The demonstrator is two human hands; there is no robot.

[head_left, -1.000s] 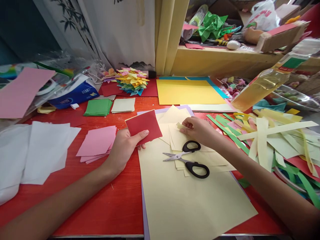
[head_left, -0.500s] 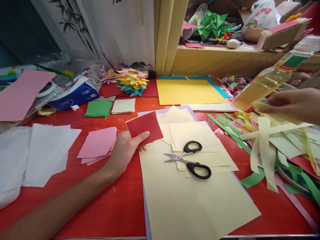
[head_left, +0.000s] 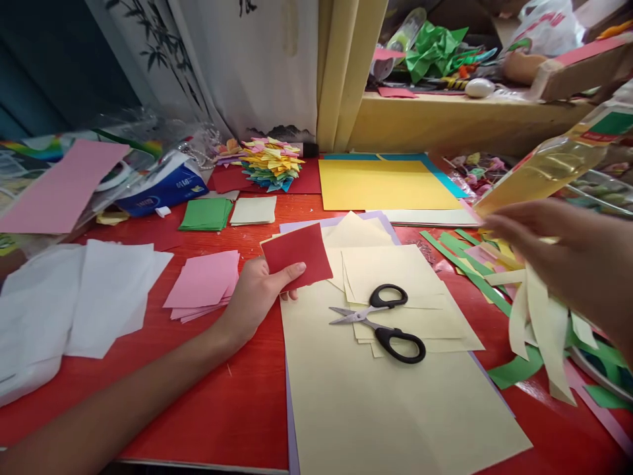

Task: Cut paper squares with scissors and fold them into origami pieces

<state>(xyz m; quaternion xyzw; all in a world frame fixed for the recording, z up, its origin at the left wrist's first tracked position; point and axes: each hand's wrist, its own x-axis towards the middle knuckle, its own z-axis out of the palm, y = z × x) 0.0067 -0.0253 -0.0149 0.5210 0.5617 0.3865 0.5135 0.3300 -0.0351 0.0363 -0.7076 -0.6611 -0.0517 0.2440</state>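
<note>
Left hand (head_left: pixel 257 297): thumb pressed on the red paper square (head_left: pixel 301 258), with the other fingers folded mostly out of sight beneath it; a pale edge shows behind the square, which is held over the upper left of the large cream sheet (head_left: pixel 395 409). Right hand (head_left: pixel 568 247): blurred and cut off by the frame, fingers loosely bent above the paper strips (head_left: pixel 546 330), their grip indeterminable. The open scissors (head_left: pixel 361 316) lie across cream pieces (head_left: pixel 390 274), partly hiding them.
</note>
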